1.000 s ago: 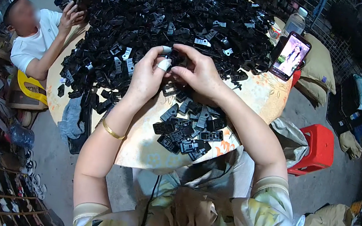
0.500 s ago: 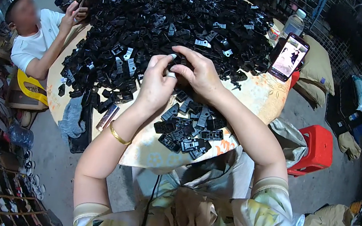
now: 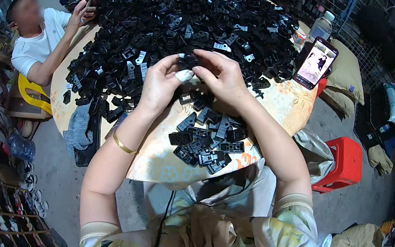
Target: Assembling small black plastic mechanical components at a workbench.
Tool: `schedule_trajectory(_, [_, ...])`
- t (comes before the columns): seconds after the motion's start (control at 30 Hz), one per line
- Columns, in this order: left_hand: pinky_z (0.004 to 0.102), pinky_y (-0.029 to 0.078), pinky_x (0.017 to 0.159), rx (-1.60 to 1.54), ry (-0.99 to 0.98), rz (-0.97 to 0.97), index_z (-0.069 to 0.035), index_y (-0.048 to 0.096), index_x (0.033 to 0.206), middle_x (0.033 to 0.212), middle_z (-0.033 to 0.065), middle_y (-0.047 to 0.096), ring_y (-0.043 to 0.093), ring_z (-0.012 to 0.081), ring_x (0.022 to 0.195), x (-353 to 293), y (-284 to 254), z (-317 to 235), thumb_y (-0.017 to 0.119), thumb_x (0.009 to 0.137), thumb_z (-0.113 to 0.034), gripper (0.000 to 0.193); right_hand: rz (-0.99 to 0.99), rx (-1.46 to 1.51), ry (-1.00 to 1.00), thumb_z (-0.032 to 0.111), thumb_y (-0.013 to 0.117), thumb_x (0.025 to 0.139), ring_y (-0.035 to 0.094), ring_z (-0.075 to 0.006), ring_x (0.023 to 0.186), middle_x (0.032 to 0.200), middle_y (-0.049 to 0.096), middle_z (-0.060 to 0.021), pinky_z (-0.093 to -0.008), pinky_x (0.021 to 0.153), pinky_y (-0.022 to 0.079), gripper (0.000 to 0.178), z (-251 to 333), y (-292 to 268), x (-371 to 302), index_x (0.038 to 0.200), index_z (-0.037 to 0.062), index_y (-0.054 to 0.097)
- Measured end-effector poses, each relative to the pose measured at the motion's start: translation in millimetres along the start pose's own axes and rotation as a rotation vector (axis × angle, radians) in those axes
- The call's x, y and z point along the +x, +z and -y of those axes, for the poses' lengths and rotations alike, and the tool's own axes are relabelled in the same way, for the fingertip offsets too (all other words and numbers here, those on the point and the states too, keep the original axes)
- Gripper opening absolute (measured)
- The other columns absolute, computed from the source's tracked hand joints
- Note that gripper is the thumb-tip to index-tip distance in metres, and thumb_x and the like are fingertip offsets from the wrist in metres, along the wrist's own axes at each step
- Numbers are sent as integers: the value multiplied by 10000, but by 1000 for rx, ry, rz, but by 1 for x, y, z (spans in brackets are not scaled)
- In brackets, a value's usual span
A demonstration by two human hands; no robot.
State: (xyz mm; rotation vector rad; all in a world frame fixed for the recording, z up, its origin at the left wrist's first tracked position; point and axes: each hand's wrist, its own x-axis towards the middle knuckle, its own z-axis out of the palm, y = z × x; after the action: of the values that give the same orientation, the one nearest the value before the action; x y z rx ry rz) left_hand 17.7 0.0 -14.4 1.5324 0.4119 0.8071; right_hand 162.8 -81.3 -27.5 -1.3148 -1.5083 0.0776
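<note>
Between my two hands, a small black plastic part (image 3: 187, 62) is held in the fingertips just in front of the big heap. My left hand (image 3: 161, 84) pinches it from the left, with white coverings on a finger and the thumb. From the right, my right hand (image 3: 224, 79) grips it between thumb and fingers. Its exact shape is partly hidden by the fingers. Behind the hands spreads a large heap of black plastic parts (image 3: 182, 15). Nearer me lies a smaller pile of black buckle-like parts (image 3: 207, 142) on the table.
A round table (image 3: 288, 103) with a pale patterned cover bears everything. A lit phone (image 3: 315, 63) and a clear bottle (image 3: 321, 27) stand at the right. A person (image 3: 43, 38) sits at the left, hand raised. A red stool (image 3: 340, 164) and stuffed sacks (image 3: 347, 74) are beyond the right edge.
My left hand has turned and shifted slightly left, so more of the black part shows between the fingers. My right hand has opened a little away from the left thumb, still holding the part.
</note>
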Motion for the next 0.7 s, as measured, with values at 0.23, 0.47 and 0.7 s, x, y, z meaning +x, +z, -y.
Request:
schedule_trajectory(0.23, [226,506,764,15,-72,69,57,542,1123,982,77,628,603,108,846,4,-11,-1,606,816,5,318,44,-51,-1,91,656,781,623,-164,782,935,622,-115,-267,655,496,370,9,-8,1,1136,17,584])
schedule_trajectory(0.47, [214,495,746,-114,-59,-23,54,480,1200,978,66,620,600,97,837,0,7,1,606,828,-21,400,-61,-363,-326,42,657,721,611,-278,738,870,609,-135,-331,647,506,351,8,-1,-1,1066,28,594])
schedule_trajectory(0.7, [221,482,757,-187,-1,-58,72,441,1212,979,100,628,596,108,839,-4,1,-16,572,846,-28,401,-181,-178,-340,34,723,691,617,-212,754,959,603,-110,-301,640,516,399,16,3,2,1061,24,573])
